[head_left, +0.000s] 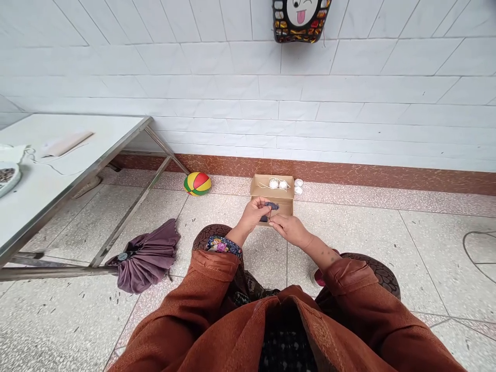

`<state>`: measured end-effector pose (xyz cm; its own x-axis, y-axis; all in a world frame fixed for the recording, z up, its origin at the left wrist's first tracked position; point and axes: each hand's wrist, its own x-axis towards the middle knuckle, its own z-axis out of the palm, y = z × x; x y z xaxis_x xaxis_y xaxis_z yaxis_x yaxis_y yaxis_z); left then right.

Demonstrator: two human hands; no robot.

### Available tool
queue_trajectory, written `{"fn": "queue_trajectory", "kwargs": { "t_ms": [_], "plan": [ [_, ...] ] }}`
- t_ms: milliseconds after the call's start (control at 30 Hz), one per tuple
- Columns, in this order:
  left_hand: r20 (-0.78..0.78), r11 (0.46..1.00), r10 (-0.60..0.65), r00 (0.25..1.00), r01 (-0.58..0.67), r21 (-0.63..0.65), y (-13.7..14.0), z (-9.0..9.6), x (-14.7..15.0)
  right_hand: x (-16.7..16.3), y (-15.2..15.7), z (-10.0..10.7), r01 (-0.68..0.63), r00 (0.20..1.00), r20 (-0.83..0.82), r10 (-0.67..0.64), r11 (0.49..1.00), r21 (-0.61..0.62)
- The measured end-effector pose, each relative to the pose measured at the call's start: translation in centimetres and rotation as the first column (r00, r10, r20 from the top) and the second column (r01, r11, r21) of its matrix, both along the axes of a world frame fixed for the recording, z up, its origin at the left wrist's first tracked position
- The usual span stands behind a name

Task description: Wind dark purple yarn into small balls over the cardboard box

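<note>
Dark bundle [273, 206] in left hand [256, 213], apparently above box [286, 207] rim; wide floor [349, 227] rightward.

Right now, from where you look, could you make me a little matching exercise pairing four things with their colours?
Things:
1. bundle in the left hand
2. ball on the floor
3. open cardboard box
4. basket up against the wall

Colours:
A. brown
B. black, with a white winking face
C. dark blue-grey
D. red, yellow and green

Pairs: 1-C, 2-D, 3-A, 4-B
</note>
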<state>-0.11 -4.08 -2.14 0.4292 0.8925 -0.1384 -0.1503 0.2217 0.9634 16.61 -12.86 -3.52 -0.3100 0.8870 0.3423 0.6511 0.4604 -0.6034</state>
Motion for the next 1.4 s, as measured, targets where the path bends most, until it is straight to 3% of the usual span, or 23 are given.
{"fn": "queue_trajectory", "kwargs": {
  "t_ms": [100,200,300,367,500,633,767,933,1100,1233,1400],
  "plan": [
    [-0.104,0.997,-0.010,0.995,0.018,0.079,0.1,0.0,0.0,0.9,0.0,1.3,0.008,0.999,-0.040,-0.006,0.998,0.063],
    [-0.160,0.985,-0.139,0.977,0.154,0.085,-0.3,0.4,-0.1,2.2,0.6,2.1,0.128,0.985,-0.128,-0.116,0.987,0.093],
    [-0.109,0.939,-0.336,0.935,0.341,0.032,-0.8,1.0,-0.3,3.2,1.5,2.0,0.292,0.938,-0.211,-0.274,0.955,0.059],
    [-0.037,0.916,-0.402,0.915,0.402,0.000,-1.0,1.2,-0.4,3.5,1.9,1.6,0.374,0.902,-0.234,-0.362,0.927,0.006],
    [0.102,0.945,-0.320,0.942,0.325,-0.035,-1.1,1.3,-0.6,2.8,2.0,0.2,0.391,0.900,-0.155,-0.407,0.912,-0.125],
    [0.189,0.979,-0.176,0.966,0.192,-0.069,-0.8,1.1,-0.6,1.1,1.4,-1.0,0.285,0.955,-0.018,-0.294,0.938,-0.199],
    [0.152,0.993,-0.093,0.984,0.102,-0.053,-0.6,0.7,-0.6,-0.1,0.5,-1.1,0.123,0.992,0.007,-0.123,0.988,-0.092],
    [-0.032,0.997,-0.014,0.999,0.016,0.080,0.0,0.0,-0.4,0.2,0.1,0.1,0.007,0.998,0.056,-0.009,0.999,0.051],
    [-0.113,0.983,-0.154,0.982,0.164,0.085,-0.3,-0.4,-0.4,1.8,1.4,1.1,0.116,0.992,-0.058,-0.110,0.988,0.105],
    [-0.022,0.946,-0.322,0.946,0.323,0.036,-0.8,-0.3,-0.6,2.6,2.7,1.0,0.292,0.936,-0.215,-0.280,0.956,0.026],
    [0.133,0.959,-0.272,0.953,0.280,-0.045,-0.9,0.2,-0.9,2.1,3.0,-0.3,0.319,0.901,-0.259,-0.349,0.936,-0.152]
  ]
}}
